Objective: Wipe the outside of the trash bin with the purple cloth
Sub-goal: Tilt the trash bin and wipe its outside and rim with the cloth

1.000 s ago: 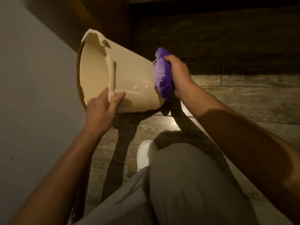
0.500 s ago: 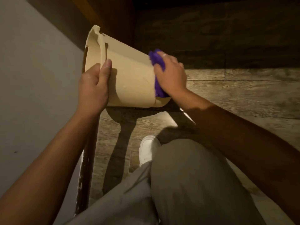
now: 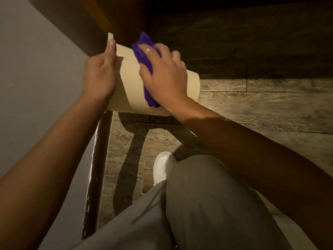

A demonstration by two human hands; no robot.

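A cream plastic trash bin [image 3: 128, 89] is held on its side above the floor, rim to the left and base to the right. My left hand [image 3: 100, 76] grips the rim end, fingers along the bin's outer wall. My right hand [image 3: 164, 76] presses a bunched purple cloth [image 3: 144, 51] flat against the bin's side, near its middle. Most of the cloth is hidden under my palm. The bin's opening faces away to the left and cannot be seen.
A grey wall [image 3: 36, 87] with a dark baseboard [image 3: 95, 177] runs close on the left. Wood-look plank floor [image 3: 261, 109] lies below, dark at the far side. My bent knee in grey trousers [image 3: 207, 204] and a white shoe [image 3: 163, 166] fill the lower middle.
The bin has turned so its opening faces away from me. My right hand with the cloth slid from the bin's base end up onto its side wall. My left hand shifted along the rim.
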